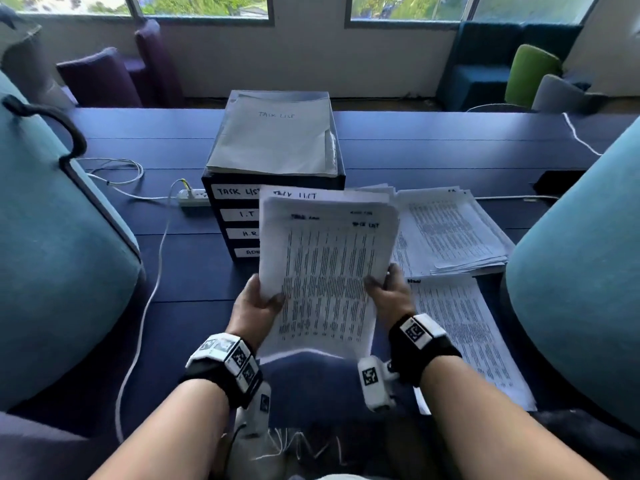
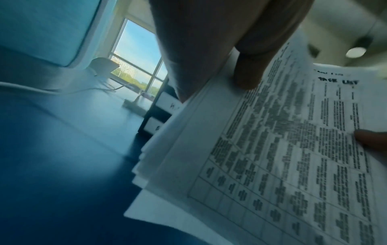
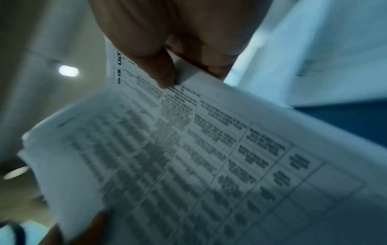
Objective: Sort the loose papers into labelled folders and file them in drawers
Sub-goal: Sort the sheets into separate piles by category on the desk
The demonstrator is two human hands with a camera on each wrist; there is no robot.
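White power strip (image 1: 192,196) w/ cables on blue table (image 1: 415,147); teal chairs (image 1: 52,254) either side.

The right hand (image 3: 173,41) held a stack of printed papers (image 3: 209,157) by one edge — thumb (image 3: 163,74) pressed on the top sheet, the other fingers behind it. The top sheet carried a blurred table of text. The left hand (image 3: 87,232) showed at the stack's far lower corner. More white papers (image 3: 314,58) lay beyond on the blue surface (image 3: 345,119) — a ceiling light (image 3: 68,71) glowed at left.
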